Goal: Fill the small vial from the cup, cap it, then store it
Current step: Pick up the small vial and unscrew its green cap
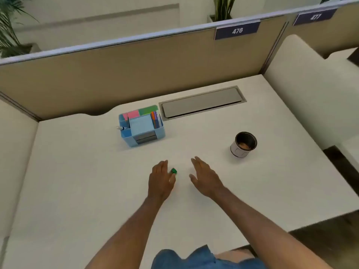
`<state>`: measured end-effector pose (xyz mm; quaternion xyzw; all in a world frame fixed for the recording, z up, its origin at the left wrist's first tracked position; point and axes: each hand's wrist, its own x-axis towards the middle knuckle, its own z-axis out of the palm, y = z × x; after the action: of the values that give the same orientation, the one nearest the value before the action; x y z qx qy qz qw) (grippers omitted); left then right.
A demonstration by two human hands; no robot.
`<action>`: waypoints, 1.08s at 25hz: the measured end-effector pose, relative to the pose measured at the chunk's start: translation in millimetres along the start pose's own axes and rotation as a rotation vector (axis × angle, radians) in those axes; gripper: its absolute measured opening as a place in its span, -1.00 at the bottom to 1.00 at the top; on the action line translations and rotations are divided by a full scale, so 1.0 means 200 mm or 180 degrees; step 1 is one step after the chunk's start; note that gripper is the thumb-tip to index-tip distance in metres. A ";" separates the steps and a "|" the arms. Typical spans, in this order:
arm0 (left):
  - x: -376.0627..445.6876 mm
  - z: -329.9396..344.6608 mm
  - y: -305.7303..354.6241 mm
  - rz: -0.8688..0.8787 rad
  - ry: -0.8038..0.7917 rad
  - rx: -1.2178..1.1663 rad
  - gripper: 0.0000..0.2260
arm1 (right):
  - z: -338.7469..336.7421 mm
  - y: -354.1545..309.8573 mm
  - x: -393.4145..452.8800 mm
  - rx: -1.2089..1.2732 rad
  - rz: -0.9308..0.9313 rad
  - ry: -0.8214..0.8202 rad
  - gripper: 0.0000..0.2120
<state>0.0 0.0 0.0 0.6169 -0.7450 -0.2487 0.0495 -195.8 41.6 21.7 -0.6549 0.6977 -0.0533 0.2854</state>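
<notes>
A small vial with a green cap [173, 171] lies on the white desk [77, 171], mostly hidden under my left hand [160, 178], whose fingers and thumb curl around it. My right hand [204, 176] hovers just to the right of it, flat with fingers apart and nothing in it. The cup [243, 144], white outside and dark inside with something pale brown at the bottom, stands upright further right and beyond my right hand. A blue desk organiser [141, 126] with sticky notes and pens sits behind my left hand.
A grey cable hatch [202, 102] is set into the desk behind the organiser. A beige partition [136, 70] with a sign reading 476 closes the back. The desk's right edge drops to a dark floor [338, 164].
</notes>
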 end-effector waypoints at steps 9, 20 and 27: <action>0.05 0.10 -0.13 -0.0223 -0.0262 -0.0465 -0.59 | 0.22 -0.05 0.13 -0.0113 0.0143 -0.0420 -0.39; 0.13 0.11 -0.15 -0.0255 -0.0226 -0.1140 -0.84 | 0.24 -0.08 0.24 0.1072 0.0290 -0.0272 -0.44; 0.10 0.11 -0.11 0.0040 -0.0172 -0.1468 -0.78 | 0.20 -0.07 0.25 0.1665 0.0105 -0.0207 -0.70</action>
<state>6.6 -14.5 -32.5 0.5778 -0.6734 -0.4284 0.1707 -164.6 4.4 -21.3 -0.5487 0.6613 -0.2062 0.4681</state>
